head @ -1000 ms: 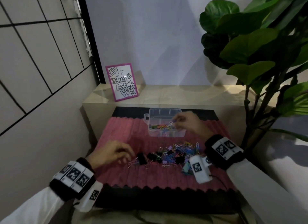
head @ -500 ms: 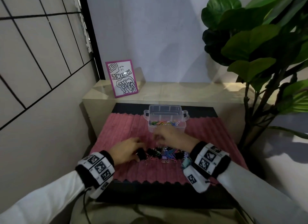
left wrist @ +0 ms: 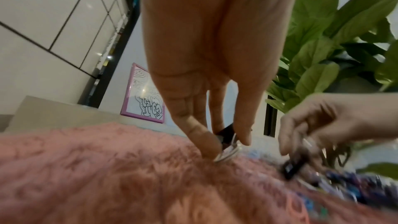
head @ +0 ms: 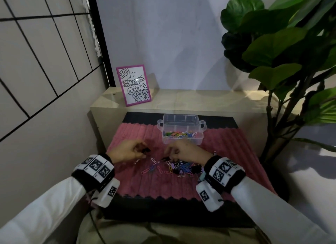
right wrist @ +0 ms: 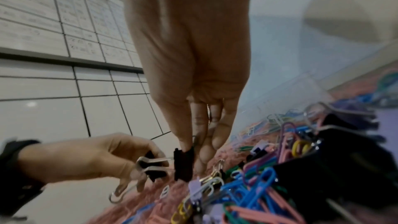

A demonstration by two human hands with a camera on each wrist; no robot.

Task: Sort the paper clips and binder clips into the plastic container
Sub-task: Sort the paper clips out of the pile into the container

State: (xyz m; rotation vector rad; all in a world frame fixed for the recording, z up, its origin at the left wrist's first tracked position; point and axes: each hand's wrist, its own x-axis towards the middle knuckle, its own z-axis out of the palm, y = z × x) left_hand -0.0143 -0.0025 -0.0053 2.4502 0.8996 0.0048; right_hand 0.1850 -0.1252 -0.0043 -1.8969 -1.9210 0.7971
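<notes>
Container [head: 182,133]: front section holds paper clips only. Pile [head: 177,168] on mat: many remain. Left hand [head: 127,151] pinches binder clip [head: 146,150]; right hand [head: 185,151] pinches black clip [right wrist: 183,166]. Roughly half done.

Pink mat [head: 138,178] was fuzzy ribbed cloth, matt. Plastic container [head: 182,127] was clear smooth plastic, slightly glossy. Binder clip [right wrist: 183,166] was matt black with shiny metal wire handles. Paper clips [right wrist: 256,192] looked smooth, colour-coated. Shelf [head: 190,100] was glossy pale wood-look. Wall tiles [right wrist: 53,113] were glossy.
</notes>
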